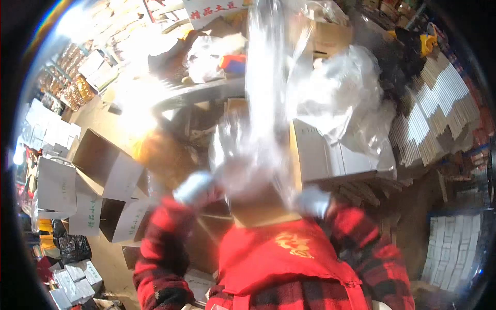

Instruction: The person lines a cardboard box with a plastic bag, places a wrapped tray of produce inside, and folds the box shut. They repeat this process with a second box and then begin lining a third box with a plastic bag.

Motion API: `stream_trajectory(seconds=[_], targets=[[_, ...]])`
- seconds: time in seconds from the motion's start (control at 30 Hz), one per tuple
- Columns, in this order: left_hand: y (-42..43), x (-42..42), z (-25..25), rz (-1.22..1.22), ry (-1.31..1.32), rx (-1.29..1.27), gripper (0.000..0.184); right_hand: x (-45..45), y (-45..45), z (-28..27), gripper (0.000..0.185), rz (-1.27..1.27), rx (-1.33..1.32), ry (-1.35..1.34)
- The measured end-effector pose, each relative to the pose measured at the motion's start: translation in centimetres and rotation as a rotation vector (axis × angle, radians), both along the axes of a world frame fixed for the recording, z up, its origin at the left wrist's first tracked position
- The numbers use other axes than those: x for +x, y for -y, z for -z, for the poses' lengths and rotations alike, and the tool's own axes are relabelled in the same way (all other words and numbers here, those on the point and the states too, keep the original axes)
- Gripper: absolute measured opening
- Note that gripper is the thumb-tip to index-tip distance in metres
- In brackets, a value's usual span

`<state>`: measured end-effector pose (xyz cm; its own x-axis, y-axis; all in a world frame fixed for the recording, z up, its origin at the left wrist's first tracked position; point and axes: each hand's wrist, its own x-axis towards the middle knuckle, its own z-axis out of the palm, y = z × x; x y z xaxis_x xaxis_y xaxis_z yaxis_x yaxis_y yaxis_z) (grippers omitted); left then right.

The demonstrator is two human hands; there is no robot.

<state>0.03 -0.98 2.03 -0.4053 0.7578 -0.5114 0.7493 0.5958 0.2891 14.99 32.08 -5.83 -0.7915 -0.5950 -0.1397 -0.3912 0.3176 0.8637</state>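
Observation:
My left hand [199, 188], in a pale glove, is blurred by motion at the left side of a transparent plastic bag [266, 93]. The bag stretches up and away from me and hangs over an open cardboard box [263, 209] against my red apron. On the other side, my right hand [312, 201], also gloved, is beside the bag's lower right edge and the box. Smeared fingers and shiny film hide whether either hand grips the plastic.
Open white-and-brown cartons [111, 178] stand at the left. A white box [330, 157] topped with crumpled plastic film [336, 93] is at the front right. Stacked flattened cardboard [434, 108] lies farther right, with a white stack [452, 250] below.

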Motion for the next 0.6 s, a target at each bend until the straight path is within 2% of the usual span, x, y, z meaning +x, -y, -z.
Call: stream_trajectory(seconds=[0.03, 0.1, 0.13, 0.17, 0.2, 0.23, 0.27, 0.3, 0.33, 0.37, 0.4, 0.43, 0.47, 0.53, 0.6], targets=[[2.3, 0.9, 7.7, -0.336, 0.311, 0.456, 0.006, 0.3, 0.0, 1.0, 0.03, -0.12, -0.051, 0.006], [1.9, 1.9, 9.8, -0.485, 0.115, 0.992, 0.017, 0.7, 0.4, -6.0, 0.021, 0.321, -1.243, 0.519], [0.2, 2.8, 10.3, -0.693, 0.1, 1.024, 0.023, 1.9, 0.5, -7.5, 0.017, 0.608, -1.826, 0.819], [-1.6, 3.8, 10.8, -0.903, 0.092, 1.071, 0.029, 1.5, -4.0, 0.4, 0.031, 0.839, -2.047, 0.646], [-3.3, 3.7, 13.4, -1.128, 0.173, 0.972, 0.03, -0.4, -5.1, 1.9, 0.027, 0.829, -2.117, 0.45], [-5.0, 3.6, 16.1, -1.353, 0.258, 0.875, 0.032, -2.7, -5.1, 2.4, 0.028, 0.816, -1.942, 0.413], [-5.5, 3.3, 16.9, -1.291, 0.101, 0.758, 0.031, -5.1, -5.0, 2.8, 0.028, 0.799, -1.769, 0.367], [-5.9, 2.9, 17.7, -1.232, -0.057, 0.636, 0.03, -7.4, -4.8, 5.2, 0.022, 0.847, -2.031, 0.402], [-4.9, 2.2, 18.3, -1.132, -0.096, 0.751, 0.019, -9.0, -4.1, 6.7, 0.017, 0.894, -2.295, 0.435], [-4.8, 2.5, 14.2, -1.166, -0.119, 0.674, 0.012, -9.8, -2.5, 7.0, 0.017, 0.78, -2.133, 0.428], [-4.8, 2.7, 9.9, -1.197, -0.138, 0.595, 0.016, -10.1, -0.1, 6.9, 0.018, 0.669, -1.977, 0.422], [-3.7, 3.1, 8.5, -1.195, -0.221, 0.613, 0.015, -9.7, 2.8, 3.4, 0.017, 0.929, -2.237, 0.476], [-2.2, 3.6, 8.1, -1.189, -0.302, 0.626, 0.014, -9.7, 4.6, 1.9, 0.019, 1.014, -2.126, 0.42], [0.2, 4.6, 9.9, -1.201, -0.371, 0.571, 0.012, -9.9, 5.5, 3.2, 0.019, 1.055, -2.053, 0.341], [2.0, 4.4, 11.9, -1.148, -0.551, 0.706, 0.018, -11.2, 4.8, 4.3, 0.017, 0.893, -2.214, 0.4]])
